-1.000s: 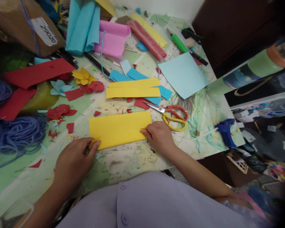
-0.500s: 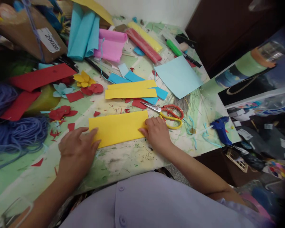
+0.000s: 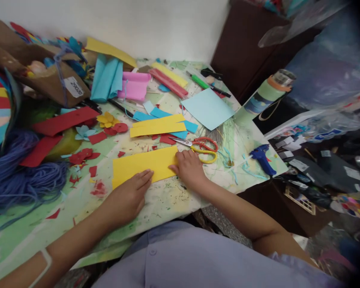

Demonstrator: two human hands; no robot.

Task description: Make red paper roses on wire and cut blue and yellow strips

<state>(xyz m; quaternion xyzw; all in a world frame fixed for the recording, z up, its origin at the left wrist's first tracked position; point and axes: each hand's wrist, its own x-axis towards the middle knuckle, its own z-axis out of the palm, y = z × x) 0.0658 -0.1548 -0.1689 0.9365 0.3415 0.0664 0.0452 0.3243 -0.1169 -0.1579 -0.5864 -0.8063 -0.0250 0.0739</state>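
A folded-looking strip of yellow paper (image 3: 144, 162) lies flat on the table in front of me. My left hand (image 3: 132, 194) rests on its near edge, fingers stretched out and pressed down near the middle. At the strip's right end, my right hand (image 3: 189, 168) grips the edge with bent fingers, the thumb lying along the near corner. Just beyond my right hand lie scissors (image 3: 196, 145) with one red and one yellow handle, partly spread. Farther back, two narrow yellow paper strips (image 3: 157, 126) lie over blue paper strips (image 3: 192, 127).
Purple yarn (image 3: 48, 180), red paper pieces (image 3: 67, 120) and paper flowers (image 3: 108, 120) crowd the left. A light blue sheet (image 3: 208, 108) lies at the back right. A blue glue gun (image 3: 262, 159) sits near the right edge, with a bottle (image 3: 265, 96) behind it.
My left hand has slid rightward along the paper's near edge, from its left end to about the middle. My right hand stays at the right end. The camera view has tilted up somewhat.
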